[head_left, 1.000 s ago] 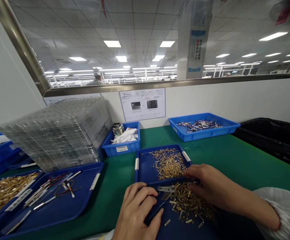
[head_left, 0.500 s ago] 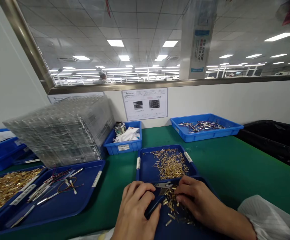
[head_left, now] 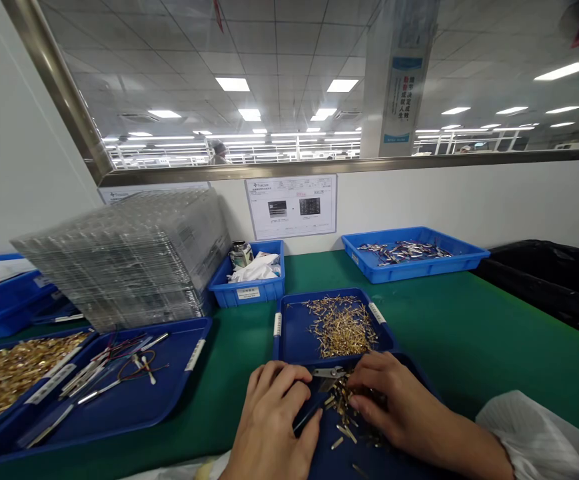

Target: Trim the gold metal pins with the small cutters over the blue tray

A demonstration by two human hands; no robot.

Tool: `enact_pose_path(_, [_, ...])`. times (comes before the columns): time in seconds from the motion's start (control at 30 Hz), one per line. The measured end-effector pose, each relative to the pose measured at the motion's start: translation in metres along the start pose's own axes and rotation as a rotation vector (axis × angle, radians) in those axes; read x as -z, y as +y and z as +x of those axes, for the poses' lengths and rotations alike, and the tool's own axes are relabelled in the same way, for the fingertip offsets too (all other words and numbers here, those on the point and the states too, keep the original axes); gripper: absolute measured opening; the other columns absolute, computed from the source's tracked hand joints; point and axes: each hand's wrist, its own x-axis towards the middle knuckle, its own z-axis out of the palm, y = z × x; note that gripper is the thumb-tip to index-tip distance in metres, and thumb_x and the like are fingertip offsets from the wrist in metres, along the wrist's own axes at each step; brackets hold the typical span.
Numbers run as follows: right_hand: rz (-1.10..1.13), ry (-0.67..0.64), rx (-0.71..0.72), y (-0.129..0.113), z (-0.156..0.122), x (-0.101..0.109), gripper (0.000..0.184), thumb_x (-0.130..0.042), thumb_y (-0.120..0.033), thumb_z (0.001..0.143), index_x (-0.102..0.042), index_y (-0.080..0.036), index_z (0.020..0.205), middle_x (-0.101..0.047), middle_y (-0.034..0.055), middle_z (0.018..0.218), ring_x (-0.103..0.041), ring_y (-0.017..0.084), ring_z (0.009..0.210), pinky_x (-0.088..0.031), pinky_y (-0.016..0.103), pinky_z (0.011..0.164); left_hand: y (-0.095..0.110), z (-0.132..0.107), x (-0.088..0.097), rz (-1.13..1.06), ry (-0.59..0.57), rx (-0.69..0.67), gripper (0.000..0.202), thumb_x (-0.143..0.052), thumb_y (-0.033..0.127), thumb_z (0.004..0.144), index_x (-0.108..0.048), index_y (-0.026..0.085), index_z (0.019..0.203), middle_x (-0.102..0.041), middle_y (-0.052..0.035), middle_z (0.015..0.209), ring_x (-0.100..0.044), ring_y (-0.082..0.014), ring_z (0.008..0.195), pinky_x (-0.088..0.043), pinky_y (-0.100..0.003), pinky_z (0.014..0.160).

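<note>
Blue-handled pliers [head_left: 330,372] lie in my left hand [head_left: 276,423], its fingers wrapped round the handles and the metal jaws pointing to the right. Beside the jaws is a loose heap of small gold-coloured metal pieces [head_left: 339,400] in a dark blue tray [head_left: 334,460]. My right hand [head_left: 394,400] rests over the right side of this heap. Its thumb and fingers are pinched together among the pieces, and whatever is between the fingertips is hidden. Just beyond both hands, a second dark blue tray [head_left: 292,333] bears a pile of thin gold pins [head_left: 344,327].
To the left, a blue tray [head_left: 169,400] holds wired parts and cotton swabs, with a tray of gold pieces [head_left: 4,380] alongside. Behind stand stacked clear plastic trays [head_left: 134,260] and a blue bin [head_left: 249,293] with white cloth. A shallow blue bin [head_left: 414,267] sits at the back right.
My right hand has shifted slightly within the heap, and a few gold pieces lie differently near its fingers. My left hand keeps its hold on the pliers. The view has tilted very slightly.
</note>
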Motion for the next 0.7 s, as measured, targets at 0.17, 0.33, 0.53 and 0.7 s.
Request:
enact_pose_path(0.17, [0.006,-0.022,-0.018,0.0042,0.0005,-0.0028,0.018,-0.048,-0.006,0.08,-0.061,-0.019,0.081,-0.058,0.0019,0.081,-0.054,0.015,0.079,-0.041,0.028,0.073,0.0002,0.0007,-0.0013,0.015,0.009,0.001,0.006,-0.057,0.013,0.072,-0.057,0.018,0.071,-0.063,-0.0055,0.09,-0.056,-0.0243,0.086,-0.046,-0.045,0.076])
enact_pose_path(0.33, [0.003,-0.018,-0.034,0.0068,-0.0016,-0.0039,0.014,-0.047,-0.011,0.083,-0.06,-0.018,0.084,-0.057,0.0033,0.082,-0.053,0.017,0.08,-0.041,0.029,0.072,0.0011,0.0012,-0.0003,0.013,-0.011,-0.003,0.005,-0.057,0.014,0.074,-0.057,0.018,0.072,-0.063,-0.0056,0.09,-0.055,-0.024,0.086,-0.046,-0.044,0.075])
enact_pose_path(0.53, [-0.011,-0.032,0.022,0.0058,-0.0029,-0.0043,0.013,-0.055,-0.014,0.079,-0.062,-0.02,0.088,-0.056,0.0031,0.087,-0.053,0.017,0.083,-0.039,0.032,0.078,-0.0008,-0.0005,-0.0013,0.014,-0.01,-0.01,0.005,-0.056,0.013,0.074,-0.057,0.018,0.072,-0.062,-0.0057,0.091,-0.055,-0.0238,0.086,-0.046,-0.044,0.075])
enact_pose_path(0.7, [0.056,0.001,0.034,0.0054,0.0006,-0.0027,0.018,-0.047,-0.009,0.084,-0.061,-0.018,0.081,-0.056,0.0023,0.081,-0.053,0.014,0.078,-0.039,0.027,0.072,-0.0002,0.0007,-0.0014,-0.005,-0.029,-0.006,0.005,-0.056,0.012,0.075,-0.056,0.017,0.073,-0.062,-0.0053,0.093,-0.053,-0.0245,0.088,-0.045,-0.047,0.076])
